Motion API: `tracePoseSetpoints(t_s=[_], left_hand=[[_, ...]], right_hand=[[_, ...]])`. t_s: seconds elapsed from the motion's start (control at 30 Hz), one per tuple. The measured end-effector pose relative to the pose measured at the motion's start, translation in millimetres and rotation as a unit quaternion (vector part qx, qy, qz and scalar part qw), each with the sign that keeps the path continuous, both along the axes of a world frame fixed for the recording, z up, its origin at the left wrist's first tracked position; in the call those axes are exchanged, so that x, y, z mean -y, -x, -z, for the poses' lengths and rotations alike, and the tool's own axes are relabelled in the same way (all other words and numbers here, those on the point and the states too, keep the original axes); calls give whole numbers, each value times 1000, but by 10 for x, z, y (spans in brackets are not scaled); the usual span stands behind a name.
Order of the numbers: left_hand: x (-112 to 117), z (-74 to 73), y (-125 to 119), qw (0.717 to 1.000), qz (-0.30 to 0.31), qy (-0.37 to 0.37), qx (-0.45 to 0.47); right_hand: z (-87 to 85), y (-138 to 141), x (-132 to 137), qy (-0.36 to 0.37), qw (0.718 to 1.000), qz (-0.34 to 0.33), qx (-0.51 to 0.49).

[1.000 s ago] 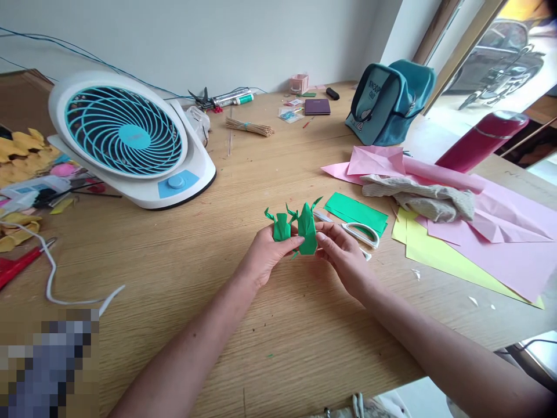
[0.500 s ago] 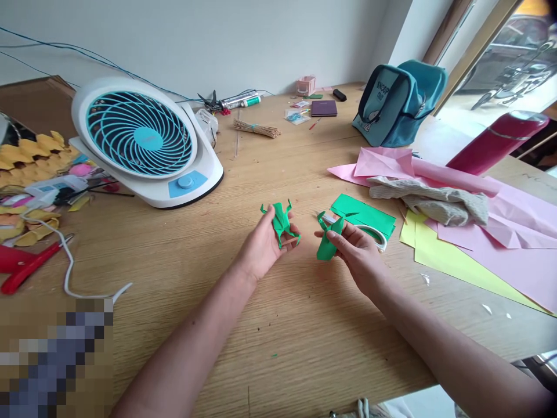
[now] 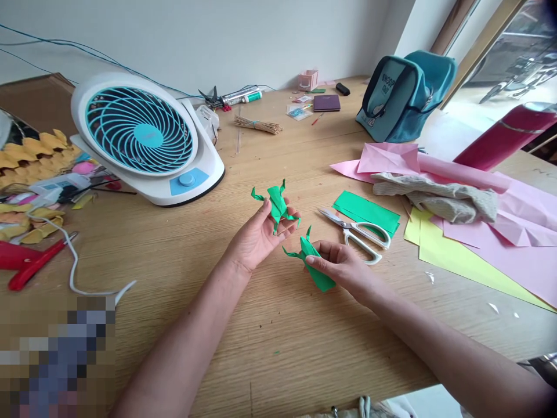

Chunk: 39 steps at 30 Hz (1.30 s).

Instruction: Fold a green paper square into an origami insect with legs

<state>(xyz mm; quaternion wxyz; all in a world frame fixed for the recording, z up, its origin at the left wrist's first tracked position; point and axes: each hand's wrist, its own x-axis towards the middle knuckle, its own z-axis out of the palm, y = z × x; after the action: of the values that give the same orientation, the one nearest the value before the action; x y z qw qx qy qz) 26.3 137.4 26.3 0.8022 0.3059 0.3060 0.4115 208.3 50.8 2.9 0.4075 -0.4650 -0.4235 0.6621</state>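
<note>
My left hand (image 3: 256,238) is raised over the wooden table (image 3: 183,273), palm up, fingers pinched on a small green origami frog (image 3: 275,202). My right hand (image 3: 343,268) sits lower and to the right, closed on a second, larger green origami frog (image 3: 314,264) that points down towards the table. The two frogs are a short way apart. White-handled scissors (image 3: 359,231) lie just beyond my right hand, next to a folded green paper sheet (image 3: 366,210).
A white and blue desk fan (image 3: 143,139) stands at the left. Pink paper (image 3: 513,226) and yellow paper (image 3: 452,255), a grey cloth (image 3: 439,194), a magenta bottle (image 3: 509,133) and a teal bag (image 3: 404,96) fill the right. Red scissors (image 3: 32,264) and yellow paper scraps (image 3: 35,151) lie far left.
The two frogs were held together a second ago. My hands have since drawn apart: the left lifted its frog up, the right brought the larger frog down and towards me.
</note>
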Motion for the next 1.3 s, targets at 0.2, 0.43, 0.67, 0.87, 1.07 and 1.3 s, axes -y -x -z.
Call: tracePoseSetpoints(t_s=[0.2, 0.43, 0.67, 0.87, 1.07, 1.3], left_hand=[[22, -29, 8, 999, 15, -35, -36], [-26, -89, 21, 998, -45, 51, 0], [-23, -59, 2, 993, -70, 89, -18], [18, 84, -53, 985, -24, 127, -117], [70, 137, -59, 972, 58, 76, -216], [74, -5, 85, 844, 214, -61, -488]], right_hand=[[-36, -3, -5, -13, 999, -34, -31], [22, -12, -18, -6, 999, 6, -43], [37, -21, -38, -42, 994, 83, -50], [35, -15, -46, -73, 986, 119, -89], [66, -34, -48, -68, 987, 122, -81], [95, -6, -57, -91, 986, 113, -78]])
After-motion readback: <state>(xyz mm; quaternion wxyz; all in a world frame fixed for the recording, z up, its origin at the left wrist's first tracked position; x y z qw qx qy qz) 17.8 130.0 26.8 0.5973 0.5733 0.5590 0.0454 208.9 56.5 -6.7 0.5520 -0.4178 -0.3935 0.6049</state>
